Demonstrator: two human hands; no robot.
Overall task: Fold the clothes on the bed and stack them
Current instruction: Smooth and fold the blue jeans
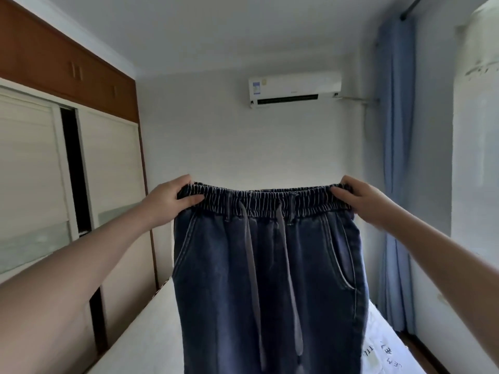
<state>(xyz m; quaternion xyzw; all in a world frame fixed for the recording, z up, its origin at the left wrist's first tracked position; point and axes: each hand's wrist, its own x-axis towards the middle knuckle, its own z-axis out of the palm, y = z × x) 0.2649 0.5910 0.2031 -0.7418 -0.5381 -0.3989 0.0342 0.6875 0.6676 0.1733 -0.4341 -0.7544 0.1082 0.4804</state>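
Observation:
A pair of dark blue denim trousers [270,279] with an elastic waistband and two grey drawstrings hangs in the air in front of me, front side facing me. My left hand [172,198] pinches the left end of the waistband. My right hand [361,198] pinches the right end, so the waistband is stretched flat between both hands. The trouser legs hang down over the pale bed [143,333] and run out of the frame at the bottom. A white garment with dark lettering [386,349] lies on the bed at the lower right.
A wardrobe with pale sliding doors [108,184] and brown upper cupboards stands along the left. A white air conditioner [294,89] is mounted on the far wall. A blue curtain [397,157] hangs at the right beside a bright window.

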